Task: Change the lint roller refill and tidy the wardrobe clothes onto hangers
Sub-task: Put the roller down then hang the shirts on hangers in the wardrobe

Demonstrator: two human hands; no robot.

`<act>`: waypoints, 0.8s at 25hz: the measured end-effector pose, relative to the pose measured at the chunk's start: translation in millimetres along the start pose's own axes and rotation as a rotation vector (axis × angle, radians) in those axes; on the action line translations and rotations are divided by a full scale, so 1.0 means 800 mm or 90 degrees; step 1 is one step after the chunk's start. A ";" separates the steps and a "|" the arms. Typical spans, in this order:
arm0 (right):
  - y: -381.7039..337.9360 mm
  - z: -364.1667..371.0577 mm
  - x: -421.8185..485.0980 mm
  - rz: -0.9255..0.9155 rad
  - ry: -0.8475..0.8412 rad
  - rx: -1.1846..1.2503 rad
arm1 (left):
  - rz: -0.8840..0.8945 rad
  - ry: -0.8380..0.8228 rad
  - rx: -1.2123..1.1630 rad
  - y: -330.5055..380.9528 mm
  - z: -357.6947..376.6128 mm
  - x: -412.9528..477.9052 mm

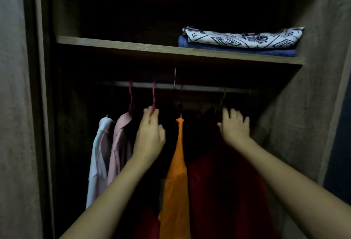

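Observation:
Inside a dark wardrobe, a metal rail [199,88] carries several hangers with clothes. My left hand [150,134] pinches the neck of a pink hanger [153,94] hooked on the rail; whatever hangs from it is too dark to make out. Left of it hang a pink shirt [121,143] and a white shirt [98,155]. An orange garment [177,172] hangs in the middle on a purple hanger. My right hand [234,126] is spread open against a dark red garment [224,181], just below a yellowish hanger hook [223,97]. No lint roller is visible.
A wooden shelf [133,46] runs above the rail. On its right end lie a folded patterned white cloth [243,38] over a folded blue cloth [237,50]. Wardrobe side walls [303,115] close in left and right.

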State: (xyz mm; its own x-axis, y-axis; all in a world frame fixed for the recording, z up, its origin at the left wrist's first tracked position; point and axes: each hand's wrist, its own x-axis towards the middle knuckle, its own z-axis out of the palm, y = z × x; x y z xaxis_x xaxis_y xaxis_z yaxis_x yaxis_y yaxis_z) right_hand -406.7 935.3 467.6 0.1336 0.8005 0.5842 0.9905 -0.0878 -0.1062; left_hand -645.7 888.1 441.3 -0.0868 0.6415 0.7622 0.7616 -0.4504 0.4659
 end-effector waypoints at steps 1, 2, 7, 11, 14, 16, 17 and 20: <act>-0.013 0.005 -0.004 -0.078 0.046 0.000 | 0.043 0.002 -0.019 0.014 0.003 0.000; -0.025 0.007 -0.008 -0.127 0.059 0.010 | 0.045 -0.028 -0.042 0.026 0.009 -0.001; -0.005 -0.004 0.000 0.094 -0.067 -0.110 | -0.140 -0.198 -0.122 0.040 0.042 -0.008; 0.038 -0.009 0.001 0.104 -0.086 -0.108 | -0.126 -0.195 -0.120 0.061 0.067 -0.010; 0.041 -0.015 -0.004 0.051 -0.078 -0.104 | -0.116 -0.245 -0.118 0.083 0.078 -0.015; 0.037 -0.015 -0.005 0.006 -0.060 -0.105 | -0.102 -0.279 -0.117 0.082 0.074 -0.016; 0.033 -0.014 -0.007 -0.039 -0.035 -0.096 | -0.082 -0.255 -0.107 0.074 0.069 -0.015; 0.010 -0.011 -0.028 -0.192 0.016 0.068 | -0.030 -0.032 -0.027 0.030 0.036 -0.002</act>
State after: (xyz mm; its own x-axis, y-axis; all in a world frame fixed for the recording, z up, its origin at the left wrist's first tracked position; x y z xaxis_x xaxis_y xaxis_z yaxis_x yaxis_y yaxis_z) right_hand -401.8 911.4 460.4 -0.1637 0.7658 0.6219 0.9765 0.2152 -0.0080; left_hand -608.4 894.1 438.0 -0.0892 0.6923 0.7160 0.7292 -0.4443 0.5204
